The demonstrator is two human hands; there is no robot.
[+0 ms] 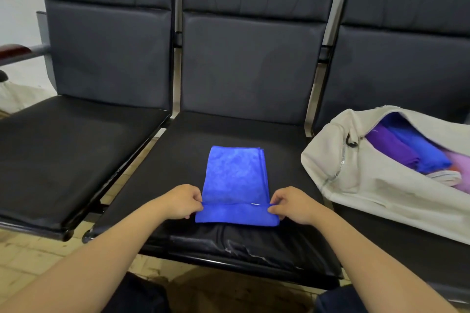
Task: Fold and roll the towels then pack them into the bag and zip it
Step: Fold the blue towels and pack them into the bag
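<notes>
Pinching the near hem at its two corners, the left hand (184,202) and right hand (290,204) grasp the blue towel (235,178), seemingly soft, light and limp, on the middle seat (178,160), the open bag (356,175) at 3 o'clock.

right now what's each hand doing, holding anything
Left hand: closed on the blue towel, near edge.
Right hand: closed on the same edge.
</notes>
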